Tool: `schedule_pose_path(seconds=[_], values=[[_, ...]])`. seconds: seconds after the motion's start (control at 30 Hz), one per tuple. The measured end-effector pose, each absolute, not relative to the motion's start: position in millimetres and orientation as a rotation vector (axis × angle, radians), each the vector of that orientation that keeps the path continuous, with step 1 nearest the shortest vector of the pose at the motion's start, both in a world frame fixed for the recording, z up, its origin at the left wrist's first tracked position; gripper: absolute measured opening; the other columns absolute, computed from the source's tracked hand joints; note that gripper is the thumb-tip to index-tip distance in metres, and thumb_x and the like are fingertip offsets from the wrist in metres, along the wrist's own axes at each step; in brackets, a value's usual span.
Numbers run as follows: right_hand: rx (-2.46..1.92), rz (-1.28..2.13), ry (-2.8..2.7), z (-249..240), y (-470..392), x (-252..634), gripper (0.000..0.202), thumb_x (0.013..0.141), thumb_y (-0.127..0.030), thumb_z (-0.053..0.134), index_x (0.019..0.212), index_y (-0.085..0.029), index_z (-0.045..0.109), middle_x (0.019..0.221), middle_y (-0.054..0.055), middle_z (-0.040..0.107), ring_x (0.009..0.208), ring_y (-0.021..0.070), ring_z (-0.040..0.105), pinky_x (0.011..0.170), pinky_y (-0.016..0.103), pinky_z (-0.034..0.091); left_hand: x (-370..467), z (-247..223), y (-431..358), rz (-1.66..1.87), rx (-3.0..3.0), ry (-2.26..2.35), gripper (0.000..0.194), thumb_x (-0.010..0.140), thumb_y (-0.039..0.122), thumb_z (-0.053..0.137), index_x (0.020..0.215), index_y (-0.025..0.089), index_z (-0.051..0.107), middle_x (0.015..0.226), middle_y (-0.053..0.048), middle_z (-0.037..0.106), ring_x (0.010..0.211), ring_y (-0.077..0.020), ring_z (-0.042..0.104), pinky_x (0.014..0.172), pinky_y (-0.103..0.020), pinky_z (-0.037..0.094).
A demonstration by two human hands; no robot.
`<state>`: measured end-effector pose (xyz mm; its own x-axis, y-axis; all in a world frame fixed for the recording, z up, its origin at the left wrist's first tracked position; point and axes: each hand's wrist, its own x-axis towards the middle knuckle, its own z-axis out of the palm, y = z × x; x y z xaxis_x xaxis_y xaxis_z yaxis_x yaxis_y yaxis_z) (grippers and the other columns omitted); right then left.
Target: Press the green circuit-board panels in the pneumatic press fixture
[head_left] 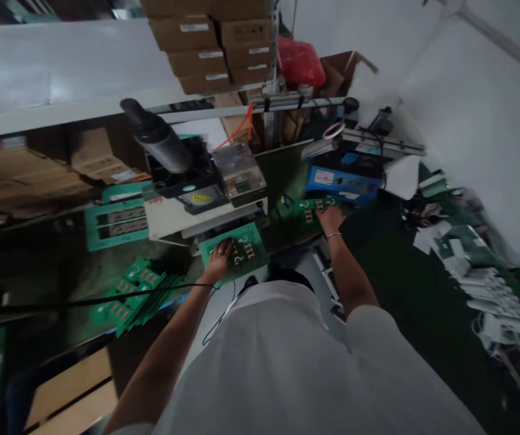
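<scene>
My left hand [221,261] lies on a green circuit board panel [256,241] close to my body, its fingers bent and together at the orange and white parts. Further right, my right hand [331,219] closes on the edge of a second green circuit board panel [303,205], with similar orange parts. The undersides of both hands are hidden. Beyond the left panel stands a white bench machine [164,220] with a dark ribbed hose [167,145] and a yellow warning label.
Left of me lies a fanned stack of green panels [128,290], with a green frame [92,229] behind. A blue control box [360,181] sits at the back right. Cartons [196,36] fill the upper shelf. White rolled parts [491,290] lie far right. A dark cable crosses at left.
</scene>
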<state>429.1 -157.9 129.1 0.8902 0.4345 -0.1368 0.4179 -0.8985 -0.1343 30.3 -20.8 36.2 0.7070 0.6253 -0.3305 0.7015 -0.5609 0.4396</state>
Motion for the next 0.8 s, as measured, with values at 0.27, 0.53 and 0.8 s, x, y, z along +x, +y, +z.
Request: schedule_pose_path(seconds=[0.27,0.53,0.8], values=[[-2.783,-0.046,-0.747,122,-188,398,0.038,0.090,-0.050,0.061,0.099,-0.015,0.072,0.111,0.020,0.070,0.112,0.0353,0.058,0.097,0.048,0.039,42,27,-14,-0.275,2.553,0.894,0.103,0.067,0.036,0.088,0.158,0.014,0.044,0.161,-0.027,0.042,0.147,-0.0477,0.038,0.120,-0.054,0.031],[-2.730,0.042,-0.800,124,-194,336,0.032,0.088,-0.049,0.065,0.091,-0.017,0.069,0.105,0.016,0.072,0.110,0.0337,0.061,0.095,0.045,0.039,54,29,-15,-0.302,2.599,0.878,0.109,0.060,0.033,0.091,0.155,0.006,0.044,0.157,-0.033,0.044,0.147,-0.0529,0.036,0.121,-0.057,0.027],[-2.755,0.062,-0.939,117,-186,298,0.034,0.090,-0.051,0.065,0.091,-0.017,0.070,0.104,0.016,0.073,0.107,0.0336,0.064,0.090,0.042,0.041,-1,67,-1,-0.035,2.622,1.000,0.116,0.066,0.044,0.086,0.156,-0.006,0.034,0.153,-0.034,0.044,0.140,-0.0480,0.046,0.118,-0.052,0.035]])
